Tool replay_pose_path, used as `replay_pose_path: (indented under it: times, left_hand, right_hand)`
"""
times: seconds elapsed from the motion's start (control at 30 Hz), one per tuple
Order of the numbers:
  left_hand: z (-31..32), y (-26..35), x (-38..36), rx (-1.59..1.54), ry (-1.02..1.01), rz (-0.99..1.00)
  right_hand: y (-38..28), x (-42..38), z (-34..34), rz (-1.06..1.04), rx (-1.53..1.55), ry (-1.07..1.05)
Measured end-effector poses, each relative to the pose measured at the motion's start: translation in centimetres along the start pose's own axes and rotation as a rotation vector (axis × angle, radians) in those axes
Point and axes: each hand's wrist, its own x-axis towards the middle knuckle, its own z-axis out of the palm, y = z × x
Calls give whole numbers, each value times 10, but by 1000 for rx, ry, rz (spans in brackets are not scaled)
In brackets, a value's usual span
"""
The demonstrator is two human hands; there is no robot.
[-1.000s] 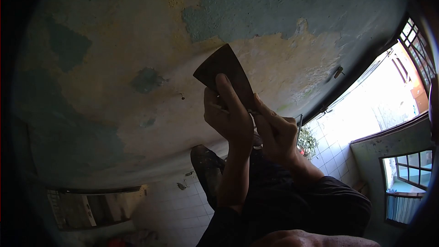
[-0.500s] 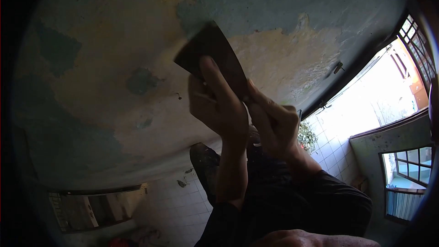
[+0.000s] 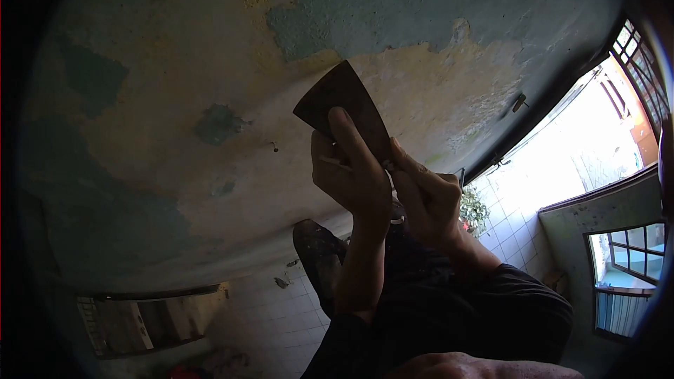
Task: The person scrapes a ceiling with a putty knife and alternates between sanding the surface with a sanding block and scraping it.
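A wide dark paint scraper (image 3: 359, 102) is held in front of the peeling wall (image 3: 246, 35), its broad edge toward the upper left. My left hand (image 3: 358, 179) is closed on the blade, thumb lying flat along its face and fingers behind it. Lower down at the narrow end, my right hand (image 3: 432, 203) is wrapped around the scraper, its index finger along the side. The handle is hidden inside my right hand. Near the scraper's edge, the teal paint (image 3: 330, 24) meets a bare, yellowish patch.
White floor tiles (image 3: 516, 235) show below, with a leafy plant (image 3: 474, 210) beside the bright doorway (image 3: 562, 147). A small hook (image 3: 274, 148) sticks out of the wall. A window (image 3: 635, 256) is at the right, and small debris (image 3: 282, 283) lies on the floor.
Both hands and the scraper have moved down and slightly right in the view, away from the teal paint's edge. The grip looks the same.
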Motion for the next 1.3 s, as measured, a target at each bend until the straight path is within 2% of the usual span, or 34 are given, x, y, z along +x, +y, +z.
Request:
replay_pose_path:
  times: [0.17,0.23,0.37,0.57,0.63,0.7,0.8,0.97,1.17,1.3]
  left_hand:
    - [1,1,5,13,0,29]
    - [5,5,8,-5,5,27]
    - [6,12,14,-54,-1,-1]
    - [3,-1,2,-28,-3,19]
    - [2,-3,-1,7,-6,28]
    - [1,0,-2,-36,-35,-31]
    - [1,0,1,15,-31,28]
    - [4,9,11,-21,-40,8]
    - [4,4,2,-30,-37,5]
    - [2,-4,-2,-31,-49,5]
  right_hand:
    - [1,3,3,20,21,-12]
    - [2,10,7,-83,57,38]
    - [-4,15,3,-24,15,-19]
    - [7,4,3,-125,41,54]
    - [5,0,0,2,34,17]
    - [2,0,-1,2,29,15]
    - [1,3,-1,-5,30,10]
    - [-4,12,2,12,63,-11]
    - [6,6,2,-101,53,60]
    - [5,0,-2,7,31,18]
